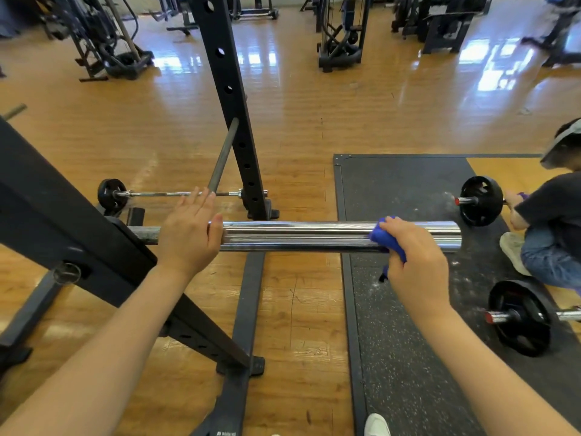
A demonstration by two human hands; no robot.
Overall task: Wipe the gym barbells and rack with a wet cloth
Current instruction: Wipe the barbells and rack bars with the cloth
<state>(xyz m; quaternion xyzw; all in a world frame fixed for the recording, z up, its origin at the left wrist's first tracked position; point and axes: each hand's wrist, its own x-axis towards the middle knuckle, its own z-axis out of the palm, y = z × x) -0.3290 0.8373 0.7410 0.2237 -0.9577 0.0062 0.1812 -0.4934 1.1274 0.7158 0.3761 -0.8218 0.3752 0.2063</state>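
Observation:
A chrome barbell sleeve runs left to right across the middle of the view, resting on the black rack. My left hand lies over the sleeve's inner end, its thumb hooked round the bar and its fingers stretched flat. My right hand presses a blue cloth against the sleeve near its outer end, with the cloth bunched under the fingers. The rack's far upright, with its row of holes, rises behind the bar.
A small barbell lies on the wood floor behind the rack. On the black rubber mat at right, another person crouches beside two barbells with black plates. The rack's base rail runs below. Gym machines stand at the back.

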